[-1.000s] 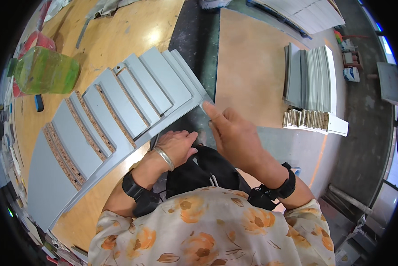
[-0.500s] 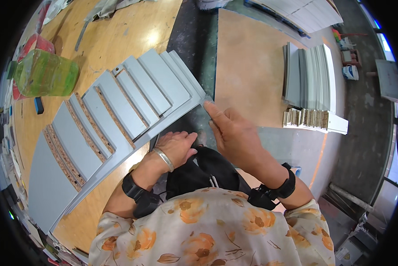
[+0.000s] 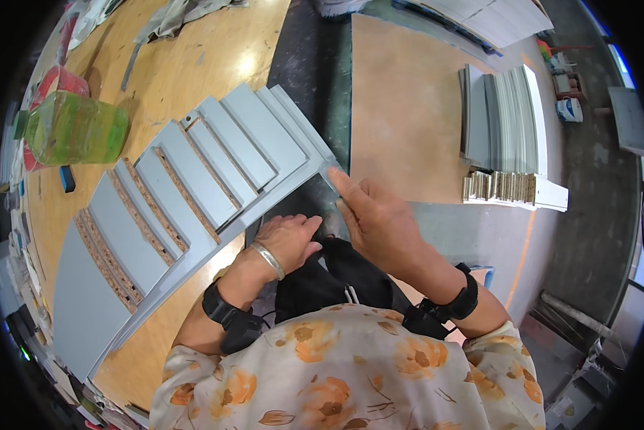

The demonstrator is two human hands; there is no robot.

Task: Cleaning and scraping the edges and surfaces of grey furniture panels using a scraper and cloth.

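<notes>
Light grey boards lie fanned out in an overlapping stack on the wooden table, several showing raw chipboard edges. My right hand is at the stack's right corner, its leading fingertip against the corner and the other fingers curled in. Whatever it pinches there is hidden or too small to name. My left hand lies palm down beside the near edge of the boards, fingers stretched out and holding nothing.
On the table stand a jug of green liquid and a red container, with a small blue-black block near them. Right of me, a brown sheet and a stack of upright panels lie past a dark gap.
The view has shifted slightly. Both hands stay nearly where they were, the right fingertip still at the boards' corner.
</notes>
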